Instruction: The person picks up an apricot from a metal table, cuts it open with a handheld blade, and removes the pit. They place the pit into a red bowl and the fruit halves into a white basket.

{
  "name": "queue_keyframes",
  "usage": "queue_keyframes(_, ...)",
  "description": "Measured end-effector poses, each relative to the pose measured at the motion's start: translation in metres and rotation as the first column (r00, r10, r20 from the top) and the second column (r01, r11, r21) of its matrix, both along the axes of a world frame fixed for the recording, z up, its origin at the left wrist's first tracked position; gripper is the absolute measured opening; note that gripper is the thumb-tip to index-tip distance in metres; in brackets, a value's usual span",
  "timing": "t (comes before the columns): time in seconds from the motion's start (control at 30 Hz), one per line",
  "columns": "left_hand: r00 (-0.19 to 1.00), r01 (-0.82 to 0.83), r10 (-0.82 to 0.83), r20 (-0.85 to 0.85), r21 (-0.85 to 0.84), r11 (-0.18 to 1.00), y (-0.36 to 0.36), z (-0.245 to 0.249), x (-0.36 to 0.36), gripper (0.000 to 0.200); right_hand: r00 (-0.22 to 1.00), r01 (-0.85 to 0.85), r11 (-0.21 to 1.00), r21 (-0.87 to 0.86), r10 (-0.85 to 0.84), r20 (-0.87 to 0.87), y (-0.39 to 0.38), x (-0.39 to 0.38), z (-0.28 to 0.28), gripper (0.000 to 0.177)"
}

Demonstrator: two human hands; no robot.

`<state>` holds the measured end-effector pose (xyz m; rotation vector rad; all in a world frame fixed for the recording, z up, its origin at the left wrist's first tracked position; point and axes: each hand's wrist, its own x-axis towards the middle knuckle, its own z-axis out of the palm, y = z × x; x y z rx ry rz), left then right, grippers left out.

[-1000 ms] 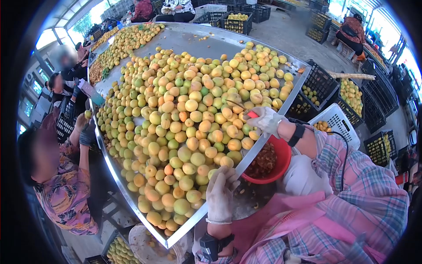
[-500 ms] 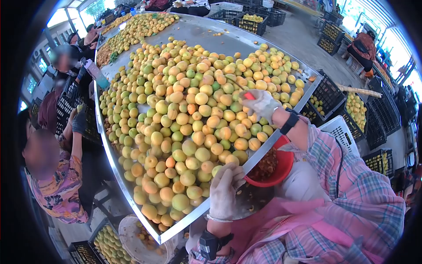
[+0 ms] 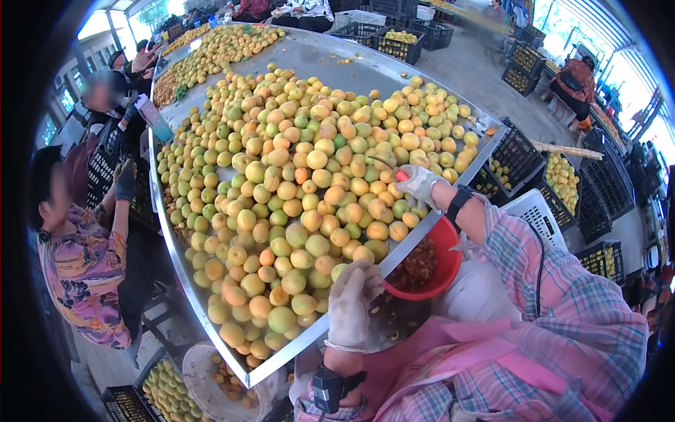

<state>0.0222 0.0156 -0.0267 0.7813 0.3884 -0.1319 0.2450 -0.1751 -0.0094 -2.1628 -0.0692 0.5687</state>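
Observation:
Yellow-orange and greenish apricots [image 3: 302,190] are heaped on a metal-rimmed table [image 3: 320,328]. My right hand [image 3: 420,186], in a pale glove, is closed round the red handle of a thin, curved dark-shafted tool [image 3: 402,176], whose shaft reaches over the fruit. At the near rim, my gloved left hand [image 3: 353,299] has its fingers drawn together; whatever they hold, if anything, is hidden. Apricots lie just beyond those fingertips. Below the rim, between my two hands, a red basin [image 3: 450,264] contains brown, wet-looking pieces.
A whitish bucket [image 3: 200,383] with fruit pieces stands below the table corner. Black crates [image 3: 517,158] and a white crate [image 3: 534,211] are to the right, near a wooden pole [image 3: 568,149]. Co-workers [image 3: 84,260] sit along the left side.
My right hand has moved with the tool toward the near rim. My left hand stays closed by the rim. The view has shifted slightly, and the co-worker at left has turned their head.

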Motion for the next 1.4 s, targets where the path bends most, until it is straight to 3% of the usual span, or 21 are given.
queue_keyframes(0.03,1.0,0.004,-0.004,-0.002,0.003,1.0,-0.001,-0.002,0.002,0.028,0.998,0.001,1.0,0.031,0.001,-0.07,-0.003,0.006,-0.003,0.034)
queue_keyframes(0.17,1.0,0.004,-0.004,-0.008,0.016,1.0,-0.005,0.005,0.003,0.028,0.996,0.029,0.994,0.104,-0.021,-0.084,-0.008,0.003,-0.008,0.042)
queue_keyframes(0.23,1.0,0.0,0.0,-0.018,0.03,1.0,-0.007,0.007,0.003,0.028,0.979,0.163,0.929,0.332,-0.109,-0.175,-0.013,0.001,-0.009,0.041)
queue_keyframes(0.27,1.0,-0.003,0.003,-0.02,0.032,0.999,-0.006,0.007,0.003,0.028,0.978,0.161,0.929,0.333,-0.105,-0.178,-0.01,-0.002,-0.008,0.041)
queue_keyframes(0.4,0.999,0.034,-0.034,-0.003,0.014,0.999,-0.004,-0.002,0.004,0.033,0.998,0.05,0.98,0.191,-0.041,-0.051,0.003,-0.01,-0.003,0.05)
queue_keyframes(0.5,0.999,0.039,-0.039,0.01,0.011,0.999,-0.004,0.006,0.005,0.033,0.997,-0.047,0.942,0.332,0.066,-0.048,0.014,-0.021,0.004,0.052)
queue_keyframes(0.67,0.998,0.056,-0.057,0.024,0.014,0.998,-0.004,0.006,0.005,0.03,0.992,-0.082,0.926,0.368,0.111,-0.056,0.037,-0.04,0.02,0.047)
queue_keyframes(0.73,0.999,0.047,-0.047,0.02,0.007,0.999,-0.004,0.007,0.004,0.03,0.981,-0.073,0.867,0.492,0.15,-0.12,0.04,-0.044,0.026,0.043)
queue_keyframes(0.8,1.0,0.028,-0.028,0.004,0.015,0.999,-0.004,0.011,0.002,0.03,0.983,-0.067,0.86,0.506,0.143,-0.113,0.039,-0.038,0.008,0.039)
queue_keyframes(0.87,1.0,0.018,-0.018,-0.011,0.022,1.0,-0.001,0.009,-0.001,0.03,0.9,-0.37,0.871,0.323,0.25,0.358,0.036,-0.031,-0.002,0.038)
queue_keyframes(0.9,0.999,0.042,-0.042,0.011,0.0,0.999,0.003,0.002,-0.002,0.033,0.994,0.102,0.833,0.543,-0.072,-0.077,0.041,-0.033,0.001,0.039)
queue_keyframes(0.93,0.997,0.067,-0.067,0.033,-0.02,0.998,0.005,-0.002,-0.003,0.036,0.995,0.099,0.834,0.543,-0.069,-0.076,0.043,-0.032,0.001,0.039)
queue_keyframes(1.0,0.998,0.064,-0.064,0.024,-0.01,0.998,0.007,0.002,-0.004,0.036,0.961,0.264,0.859,0.438,-0.273,-0.044,0.043,-0.029,0.001,0.042)
queue_keyframes(1.23,1.0,0.015,-0.015,0.0,-0.007,1.0,0.006,0.008,-0.008,0.029,0.967,0.197,0.961,0.195,-0.223,0.12,0.047,-0.026,-0.002,0.032)
queue_keyframes(1.33,1.0,-0.005,0.005,-0.002,-0.031,0.999,0.007,0.01,-0.01,0.029,0.966,0.222,0.964,0.149,-0.238,0.104,0.053,-0.026,0.001,0.03)
queue_keyframes(1.4,1.0,0.008,-0.008,-0.012,-0.009,1.0,0.011,0.01,-0.012,0.032,0.962,0.22,0.944,0.247,-0.252,0.103,0.049,-0.029,-0.007,0.031)
